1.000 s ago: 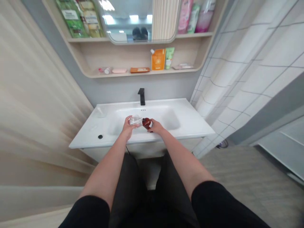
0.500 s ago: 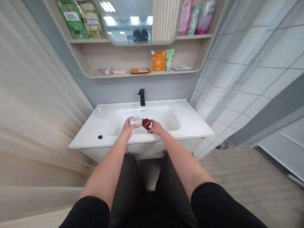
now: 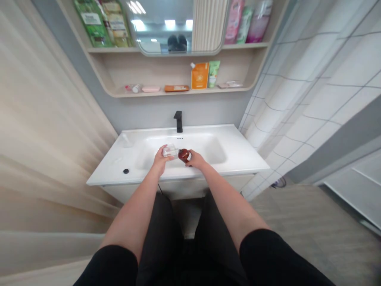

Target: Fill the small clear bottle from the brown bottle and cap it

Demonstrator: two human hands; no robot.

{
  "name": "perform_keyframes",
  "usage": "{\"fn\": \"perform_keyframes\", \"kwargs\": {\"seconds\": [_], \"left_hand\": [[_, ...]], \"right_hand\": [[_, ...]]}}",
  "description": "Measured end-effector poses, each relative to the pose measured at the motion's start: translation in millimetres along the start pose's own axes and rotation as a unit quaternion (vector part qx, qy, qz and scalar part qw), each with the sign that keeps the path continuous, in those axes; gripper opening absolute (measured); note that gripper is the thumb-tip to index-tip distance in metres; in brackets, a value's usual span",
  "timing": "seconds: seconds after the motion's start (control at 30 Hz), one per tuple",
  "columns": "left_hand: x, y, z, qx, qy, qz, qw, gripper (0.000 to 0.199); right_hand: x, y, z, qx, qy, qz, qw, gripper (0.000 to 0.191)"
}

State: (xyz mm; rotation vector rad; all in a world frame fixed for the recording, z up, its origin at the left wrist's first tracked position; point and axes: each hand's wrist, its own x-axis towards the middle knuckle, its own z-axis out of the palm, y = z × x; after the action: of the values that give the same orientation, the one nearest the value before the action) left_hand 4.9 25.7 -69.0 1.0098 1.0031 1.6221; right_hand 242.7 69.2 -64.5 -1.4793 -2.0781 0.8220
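Observation:
My left hand (image 3: 162, 157) grips a small transparent bottle (image 3: 170, 151) lying nearly on its side. My right hand (image 3: 195, 159) holds a brown amber bottle (image 3: 184, 155), with its narrow end pointing left. The two bottles meet end to end above the white sink basin (image 3: 178, 145). Where they join, the necks are too small to make out. Neither hand touches the basin as far as I can tell.
A black faucet (image 3: 178, 121) rises behind the basin, and a small black plug (image 3: 126, 171) sits on the counter's left. Toiletries stand on a wooden shelf (image 3: 178, 92) below a mirror (image 3: 175, 28). Tiled walls lie to the right.
Both hands stay nearly in place, still holding the bottles end to end. The left fingers shift slightly on the transparent bottle, and the view drifts a little.

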Motion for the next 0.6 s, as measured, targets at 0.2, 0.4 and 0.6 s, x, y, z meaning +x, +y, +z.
{"fn": "perform_keyframes", "kwargs": {"seconds": [0.2,0.4,0.6], "left_hand": [[1.2,-1.1,-1.2,0.002,0.000,0.006,1.000,0.092],[4.4,-5.8,-4.7,0.009,-0.005,0.019,1.000,0.096],[5.2,-8.3,-7.5,0.017,-0.006,0.017,1.000,0.097]], "right_hand": [[0.2,-0.1,0.8,-0.004,0.000,-0.001,1.000,0.079],[-0.1,-1.5,0.2,-0.013,-0.004,0.003,1.000,0.080],[0.2,0.1,1.4,-0.014,0.001,-0.002,1.000,0.083]]}}
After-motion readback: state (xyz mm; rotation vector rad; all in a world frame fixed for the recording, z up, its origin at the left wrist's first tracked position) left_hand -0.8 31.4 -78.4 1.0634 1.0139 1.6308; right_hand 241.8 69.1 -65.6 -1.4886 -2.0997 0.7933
